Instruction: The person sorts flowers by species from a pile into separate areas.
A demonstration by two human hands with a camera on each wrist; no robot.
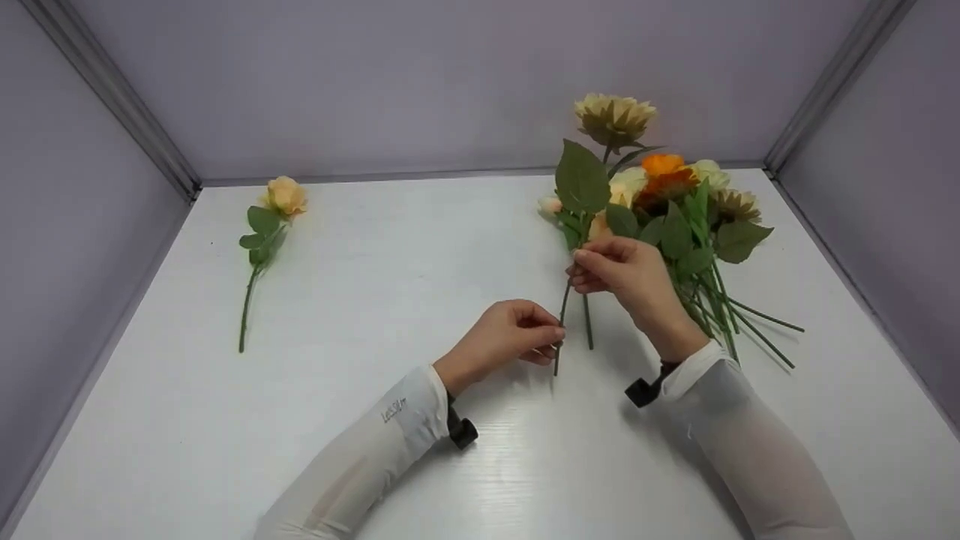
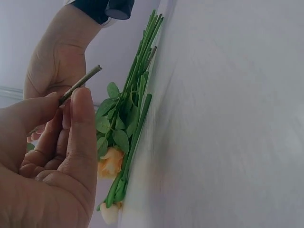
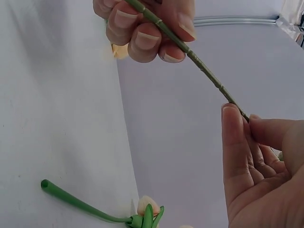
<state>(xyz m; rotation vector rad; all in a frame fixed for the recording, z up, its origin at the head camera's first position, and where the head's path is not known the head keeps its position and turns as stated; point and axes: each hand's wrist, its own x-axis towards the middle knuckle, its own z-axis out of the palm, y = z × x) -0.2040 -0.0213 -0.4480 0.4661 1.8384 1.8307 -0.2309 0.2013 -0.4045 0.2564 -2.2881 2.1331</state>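
Observation:
In the head view a pale yellow artificial flower (image 1: 615, 120) stands tilted above the table, its bloom up and facing away. A broad green leaf (image 1: 583, 178) grows from its thin stem (image 1: 565, 304). My right hand (image 1: 630, 277) pinches this stem below the leaf, between thumb and fingers. Lower down, close to the cut end, my left hand (image 1: 510, 330) holds the same stem. The right wrist view shows the bare, ridged stem (image 3: 204, 69) running between both hands. In the left wrist view the stem's end (image 2: 88, 80) sticks out past my left thumb and finger.
A pile of flowers (image 1: 667, 187) in orange, cream and yellow lies at the right, stems toward me. A pale bud (image 1: 551, 205) with a thick green stem lies at its left side. One peach rose (image 1: 285, 197) lies far left. Walls border the white table (image 1: 420, 247).

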